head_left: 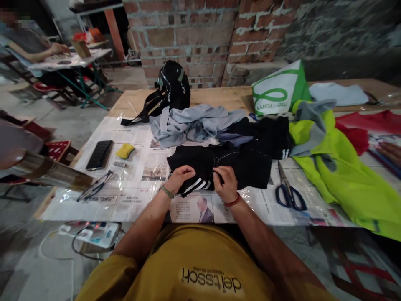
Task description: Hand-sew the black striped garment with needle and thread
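Observation:
A black garment with white stripes (247, 167) lies bunched on the newspaper in front of me. My left hand (180, 180) pinches its near left edge, just by the stripes. Over the cloth, my right hand (226, 182) is closed in a pinch at the fingertips. A thin pale thread (230, 155) loops up from these fingers and trails across the black fabric. Whether a needle is between them is too small to tell. To the right of the garment lies a pair of dark-handled scissors (290, 192).
Newspaper (125, 209) under clear plastic covers the table. At left are a black phone-like case (99, 154), yellow sponge (125, 151), glasses (97, 186) and a tumbler (56, 170). Behind lie grey cloth (197, 123), a black bag (175, 85); rightward, a lime garment (338, 167) and another person's hand (390, 151).

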A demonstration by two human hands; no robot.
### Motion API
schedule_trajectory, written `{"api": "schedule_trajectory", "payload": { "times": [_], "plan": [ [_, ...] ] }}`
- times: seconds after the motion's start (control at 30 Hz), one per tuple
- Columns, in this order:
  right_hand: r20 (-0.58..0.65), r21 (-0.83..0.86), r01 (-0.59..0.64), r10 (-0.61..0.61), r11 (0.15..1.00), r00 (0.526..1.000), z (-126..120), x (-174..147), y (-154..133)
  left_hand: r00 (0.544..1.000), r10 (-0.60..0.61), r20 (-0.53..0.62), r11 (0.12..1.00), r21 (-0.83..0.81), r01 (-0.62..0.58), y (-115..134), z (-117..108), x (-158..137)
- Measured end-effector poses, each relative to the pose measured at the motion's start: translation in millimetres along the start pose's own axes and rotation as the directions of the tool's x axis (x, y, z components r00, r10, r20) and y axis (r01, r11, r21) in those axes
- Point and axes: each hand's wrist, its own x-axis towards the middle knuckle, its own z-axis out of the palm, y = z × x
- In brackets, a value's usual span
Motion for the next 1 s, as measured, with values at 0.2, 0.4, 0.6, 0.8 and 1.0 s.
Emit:
{"api": "schedule_trajectory", "payload": {
  "times": [0.2, 0.4, 0.6, 0.8, 1.0],
  "plan": [
    [0.152, -0.023, 0.164, -0.159, 0.986, 0.975, 6.0, -7.6, -16.1, 1.000, -0.015, 0.007, 1.000, -0.009, 0.015, -1.5, 2.6, -2.2],
    [0.277, 0.035, 0.125, -0.130, 0.991, 0.952, 7.8, -8.1, -15.3, 0.998, -0.045, 0.042, 0.999, 0.028, 0.044, -0.7, 7.3, -3.9],
    [0.319, 0.050, 0.053, -0.066, 0.997, 0.946, 8.7, -6.6, -13.9, 0.998, -0.043, 0.053, 0.998, 0.039, 0.041, -1.1, 8.6, -3.3],
    [0.302, 0.045, 0.039, -0.051, 0.998, 0.952, 9.5, -8.4, -11.5, 0.996, -0.050, 0.075, 0.998, 0.039, 0.047, -1.9, 8.6, -3.3],
    [0.247, 0.136, -0.071, 0.035, 0.988, 0.968, 11.0, -8.0, -10.4, 0.998, -0.014, 0.062, 0.991, 0.132, 0.006, -2.4, 10.8, -4.0]
  ]
}}
